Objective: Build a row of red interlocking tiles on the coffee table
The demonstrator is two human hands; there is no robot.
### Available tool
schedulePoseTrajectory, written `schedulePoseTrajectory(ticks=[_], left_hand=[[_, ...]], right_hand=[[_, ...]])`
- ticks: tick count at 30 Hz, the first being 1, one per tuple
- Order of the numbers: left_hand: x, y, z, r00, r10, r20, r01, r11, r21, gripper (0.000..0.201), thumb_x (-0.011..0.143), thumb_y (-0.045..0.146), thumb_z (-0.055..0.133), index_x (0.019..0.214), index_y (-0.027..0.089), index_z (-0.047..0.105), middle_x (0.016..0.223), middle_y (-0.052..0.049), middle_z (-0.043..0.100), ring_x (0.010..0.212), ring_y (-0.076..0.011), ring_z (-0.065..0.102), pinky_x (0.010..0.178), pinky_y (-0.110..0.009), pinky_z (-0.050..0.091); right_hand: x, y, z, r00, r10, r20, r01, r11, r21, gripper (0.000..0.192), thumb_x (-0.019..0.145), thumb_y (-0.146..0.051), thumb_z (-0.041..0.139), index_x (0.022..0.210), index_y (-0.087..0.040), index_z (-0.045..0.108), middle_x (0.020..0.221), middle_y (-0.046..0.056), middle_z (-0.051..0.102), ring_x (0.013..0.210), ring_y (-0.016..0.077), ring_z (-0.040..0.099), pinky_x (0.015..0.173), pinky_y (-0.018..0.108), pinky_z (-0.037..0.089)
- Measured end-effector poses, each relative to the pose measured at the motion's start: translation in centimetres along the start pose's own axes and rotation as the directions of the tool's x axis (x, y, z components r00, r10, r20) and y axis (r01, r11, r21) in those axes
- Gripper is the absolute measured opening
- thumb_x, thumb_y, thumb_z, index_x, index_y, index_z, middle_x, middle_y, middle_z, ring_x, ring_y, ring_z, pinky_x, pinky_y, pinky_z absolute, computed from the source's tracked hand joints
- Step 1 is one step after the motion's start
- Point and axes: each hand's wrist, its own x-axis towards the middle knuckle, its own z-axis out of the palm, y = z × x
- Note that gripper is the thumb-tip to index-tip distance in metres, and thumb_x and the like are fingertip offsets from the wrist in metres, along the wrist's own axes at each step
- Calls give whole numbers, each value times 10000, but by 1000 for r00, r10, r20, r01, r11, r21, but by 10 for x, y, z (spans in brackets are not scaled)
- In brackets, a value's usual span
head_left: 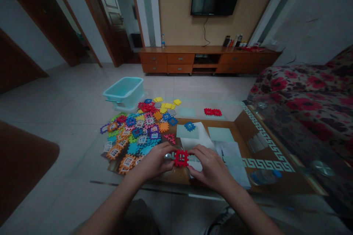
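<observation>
Both hands (182, 163) on unlabelled red tile (181, 158)

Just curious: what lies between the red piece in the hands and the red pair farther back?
In the head view, a blue piece on a pale card, plus white paper.

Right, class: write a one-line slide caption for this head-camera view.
Both hands, left hand and right hand, pinch a red block beside a pile of colourful blocks.

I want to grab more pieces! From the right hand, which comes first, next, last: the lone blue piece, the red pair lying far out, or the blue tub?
From the right hand:
1. Lone blue piece, just ahead on the table.
2. Red pair, farther ahead.
3. Blue tub, far left on the floor.
</observation>
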Motion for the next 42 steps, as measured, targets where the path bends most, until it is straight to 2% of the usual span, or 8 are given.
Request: schedulePoseTrajectory(ticks=[10, 18, 24, 28, 32, 36, 39, 42], left_hand=[[1, -1, 4, 1000, -7, -12, 7, 1000, 12, 304, 807, 169, 650, 1107, 216, 639, 1050, -60, 658, 976, -199, 619, 852, -321, 501], [8, 9, 5, 1000, -27, -8, 27, 999, -25, 324, 798, 156, 646, 1115, 227, 654, 1057, -57, 669, 980, -199, 624, 857, -316, 502], [25, 11, 5, 1000, -20, -10, 20, 1000, -13, 317, 799, 221, 674, 1115, 222, 644, 1046, -50, 687, 967, -201, 636, 857, -338, 505], [53, 18, 2, 999, -3, 44, 6, 997, -72, 310, 795, 208, 666, 1105, 211, 644, 1004, -40, 695, 892, -174, 652, 796, -310, 521], [95, 17, 1, 996, 29, 82, -22, 996, -82, 446, 760, 217, 692, 1198, 214, 610, 1023, -47, 700, 898, -182, 660, 804, -323, 529], [150, -6, 13, 993, 21, 118, -15, 999, -51, 563, 714, 237, 735, 1251, 192, 569, 997, -57, 698, 876, -195, 658, 783, -332, 531], [193, -33, 31, 995, -27, 100, 28, 1000, -10, 533, 701, 231, 742, 1202, 161, 575, 1008, -71, 670, 861, -192, 640, 777, -332, 525], [232, -56, 52, 994, -66, 84, 64, 998, 19, 628, 644, 216, 780, 1226, 164, 550, 1115, -92, 618, 878, -185, 619, 792, -329, 523]], right_hand=[[2, -5, -7, 999, 25, 22, -24, 1000, -6, 321, 785, -179, 694, 1092, -212, 607, 1023, 62, 638, 966, 251, 608, 830, 381, 495], [2, -2, -19, 999, 45, 28, -45, 999, 9, 306, 771, -196, 702, 1066, -209, 622, 1015, 62, 639, 960, 246, 604, 834, 375, 486], [2, 6, -36, 997, 73, -11, -73, 997, 32, 308, 769, -186, 700, 1068, -204, 630, 1026, 64, 636, 967, 247, 605, 841, 368, 486], [-1, 16, -55, 991, 125, -56, -122, 991, 44, 274, 785, -193, 682, 1052, -223, 630, 1004, 53, 631, 925, 238, 616, 801, 356, 494], [-4, 30, -73, 967, 214, -136, -217, 976, -8, 231, 802, -216, 669, 1029, -229, 629, 987, 59, 631, 911, 250, 625, 777, 362, 495], [-4, 43, -83, 930, 293, -224, -303, 953, -10, 232, 798, -222, 672, 1025, -231, 625, 961, 56, 633, 887, 254, 628, 753, 361, 494], [-1, 47, -82, 921, 317, -225, -319, 947, 32, 229, 789, -210, 672, 1012, -233, 626, 947, 45, 633, 879, 244, 626, 733, 340, 491], [5, 48, -78, 922, 333, -199, -326, 943, 67, 242, 781, -196, 668, 1016, -236, 627, 950, 36, 634, 883, 236, 621, 749, 337, 489]])
